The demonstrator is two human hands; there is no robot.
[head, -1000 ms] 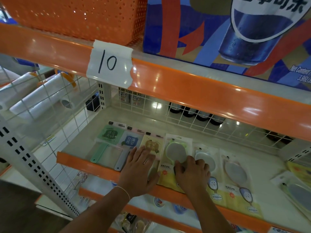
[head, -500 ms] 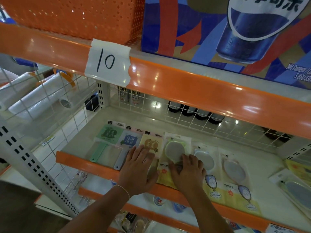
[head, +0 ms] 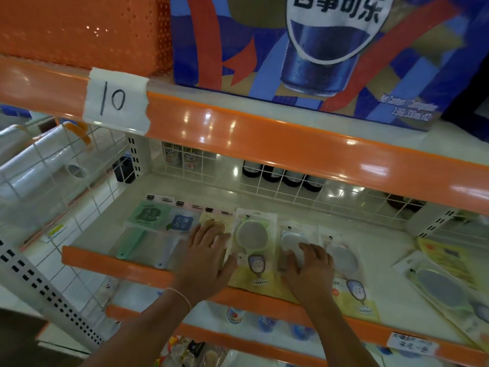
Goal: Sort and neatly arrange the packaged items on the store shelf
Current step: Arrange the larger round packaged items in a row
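A row of flat packaged items lies on the white shelf (head: 291,210). From the left: a green-handled pack (head: 143,221), a blue one (head: 177,229), and a yellow one (head: 211,221). Right of these lie a green round-brush pack (head: 251,239), a white brush pack (head: 291,239) and another (head: 344,258). My left hand (head: 206,258) rests flat with straight fingers on the yellow pack. My right hand (head: 309,268) lies on the white brush pack, fingers bent over its bulge. Two more packs (head: 444,284) lie askew at the far right.
An orange shelf lip (head: 132,271) runs along the front edge. A wire grid (head: 277,186) backs the shelf, with dark bottles behind it. Above are a taped "10" label (head: 116,100), an orange basket (head: 84,30) and a blue drinks carton (head: 317,54). Rolls lie behind the left wire.
My right hand has shifted right, from the green round-brush pack onto the white brush pack. My left hand stays on the yellow pack.
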